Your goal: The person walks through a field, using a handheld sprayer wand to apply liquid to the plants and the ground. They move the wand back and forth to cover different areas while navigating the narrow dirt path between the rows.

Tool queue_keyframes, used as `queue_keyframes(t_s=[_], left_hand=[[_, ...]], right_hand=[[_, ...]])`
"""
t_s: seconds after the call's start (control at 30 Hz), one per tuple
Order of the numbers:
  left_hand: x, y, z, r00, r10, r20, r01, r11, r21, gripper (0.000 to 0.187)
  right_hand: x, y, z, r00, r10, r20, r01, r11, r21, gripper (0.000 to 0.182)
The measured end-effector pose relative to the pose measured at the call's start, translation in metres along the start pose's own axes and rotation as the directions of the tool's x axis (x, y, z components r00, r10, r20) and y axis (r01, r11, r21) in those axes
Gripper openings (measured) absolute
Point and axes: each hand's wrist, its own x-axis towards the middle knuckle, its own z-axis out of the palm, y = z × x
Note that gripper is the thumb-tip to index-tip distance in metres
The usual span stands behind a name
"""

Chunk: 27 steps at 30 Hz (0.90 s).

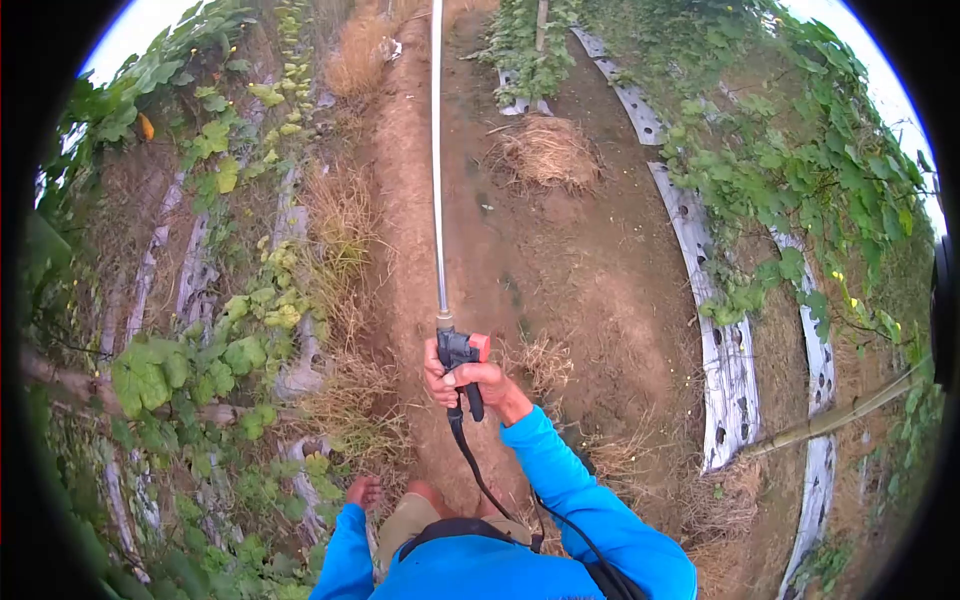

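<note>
My right hand (470, 380) is wrapped round the black handle of a spray wand (439, 180), just below its red part. The wand's long metal tube points straight ahead, up to the top edge of the view. From the bottom of the handle a black hose (468, 450) runs back to my right side. My left hand (365, 491) hangs low beside my left thigh, its fingers loosely apart and nothing visible in them. Leafy plants (255, 480) grow to the left of that hand.
A bare dirt path (408, 200) leads forward under the wand. Dry straw (548, 152) is heaped ahead on the right. Strips of silvery plastic mulch (730, 390) with holes line the right side. Climbing vines (780, 150) stand beyond, and a pole (825, 420) slants at lower right.
</note>
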Motion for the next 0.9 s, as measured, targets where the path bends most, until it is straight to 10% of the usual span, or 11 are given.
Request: queue_keyframes(t_s=[0.27, 0.33, 0.43, 0.5, 0.73, 0.9], left_hand=[[0.084, 0.056, 0.021, 0.991, -0.124, 0.046, 0.123, 0.992, 0.018, 0.026], [0.123, 0.093, 0.025, 0.937, -0.217, 0.274, 0.243, 0.968, -0.065, 0.019], [0.163, 0.147, 0.059, 0.972, -0.146, 0.186, 0.159, 0.985, -0.062, 0.018], [0.181, 0.193, 0.047, 0.930, -0.172, 0.325, 0.204, 0.977, -0.066, 0.021], [0.240, 0.328, 0.082, 0.972, -0.052, 0.231, 0.035, 0.996, 0.077, 0.031], [0.273, 0.397, 0.106, 0.976, -0.080, 0.201, 0.072, 0.996, 0.048, 0.030]], right_hand=[[0.037, -0.019, -0.062, 0.998, 0.067, 0.020, -0.067, 0.998, -0.006, 0.035], [0.053, -0.034, -0.075, 0.999, 0.033, 0.000, -0.033, 0.999, 0.007, 0.034], [0.078, -0.071, -0.102, 0.952, -0.083, -0.294, -0.036, 0.925, -0.377, 0.028], [0.099, -0.097, -0.131, 0.703, -0.545, -0.456, -0.173, 0.491, -0.854, 0.025], [0.165, -0.135, -0.162, 0.544, -0.533, -0.648, -0.226, 0.651, -0.725, 0.025], [0.196, -0.141, -0.188, 0.379, -0.646, -0.662, -0.483, 0.472, -0.737, 0.032]])
